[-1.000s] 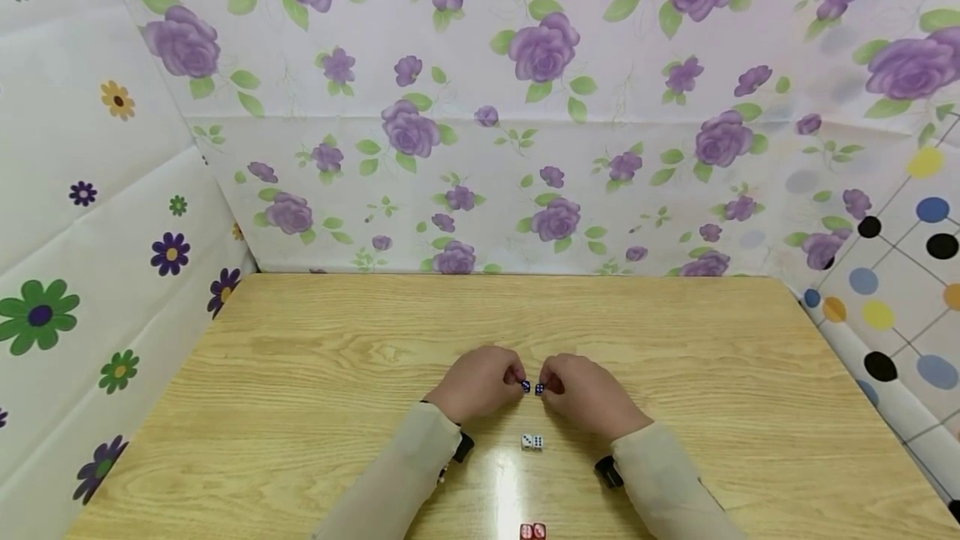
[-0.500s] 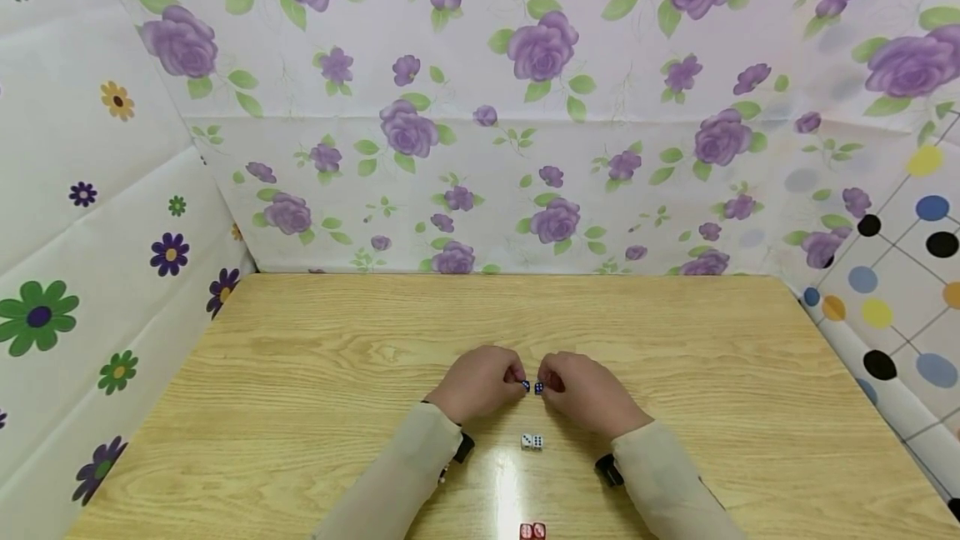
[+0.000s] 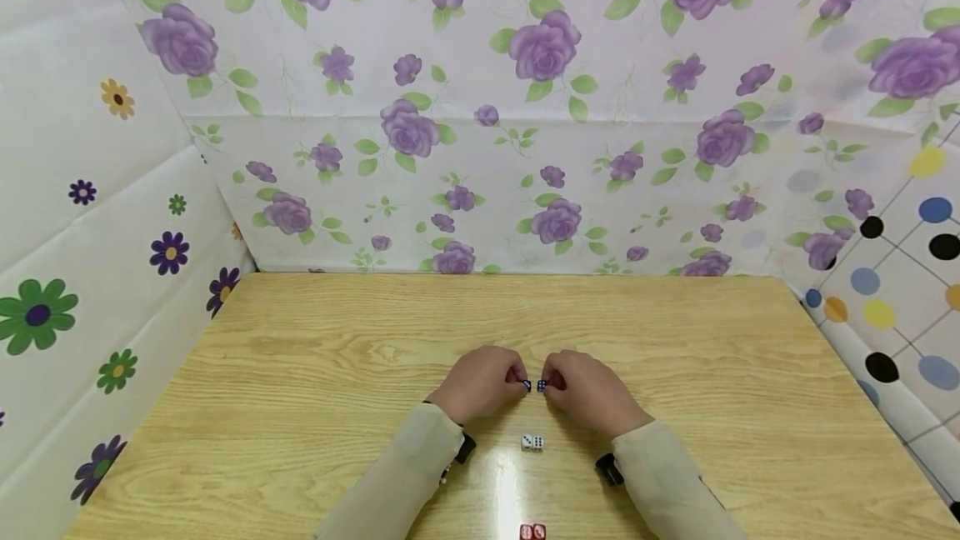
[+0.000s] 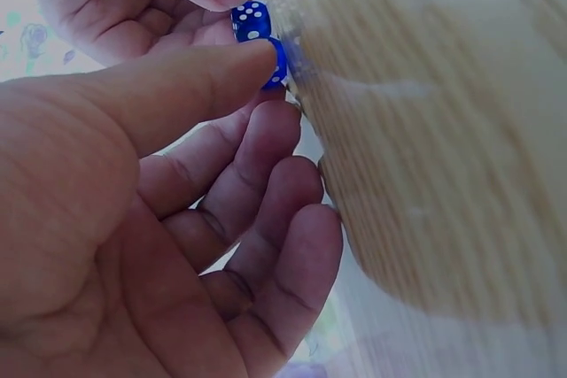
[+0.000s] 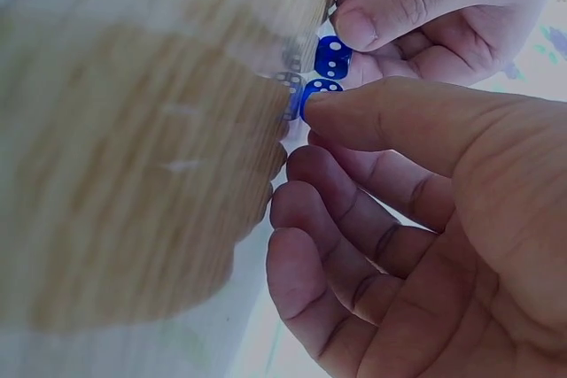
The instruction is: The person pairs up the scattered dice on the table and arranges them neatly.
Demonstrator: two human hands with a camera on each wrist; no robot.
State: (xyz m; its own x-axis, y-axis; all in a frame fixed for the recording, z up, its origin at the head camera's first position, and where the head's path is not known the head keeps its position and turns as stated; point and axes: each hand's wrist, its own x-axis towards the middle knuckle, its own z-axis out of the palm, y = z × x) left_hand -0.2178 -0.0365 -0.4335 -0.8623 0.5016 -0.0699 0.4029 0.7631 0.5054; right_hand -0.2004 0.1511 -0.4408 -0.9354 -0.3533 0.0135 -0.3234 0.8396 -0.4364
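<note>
Two blue dice with white pips lie on the wooden table, a small gap between them. My left hand (image 3: 483, 382) pinches the left blue die (image 3: 527, 386) between thumb and fingertips; the left wrist view shows the thumb over that die (image 4: 277, 66). Facing it, my right hand (image 3: 587, 390) pinches the right blue die (image 3: 542, 386), partly covered by the thumb in the right wrist view. Closer to me, a pair of white dice (image 3: 532, 442) sits side by side with black pips up. At the bottom edge of the head view is a pair of red dice (image 3: 533, 532).
The wooden table (image 3: 315, 357) extends to both sides of the hands. A flowered cloth (image 3: 480, 148) hangs along its far edge, with patterned cloths at left and right. Black bands (image 3: 610, 469) are worn at the wrists.
Both hands stay nearly in place with the blue dice. The right hand and its die have shifted very slightly to the right. The white and red dice are unmoved.
</note>
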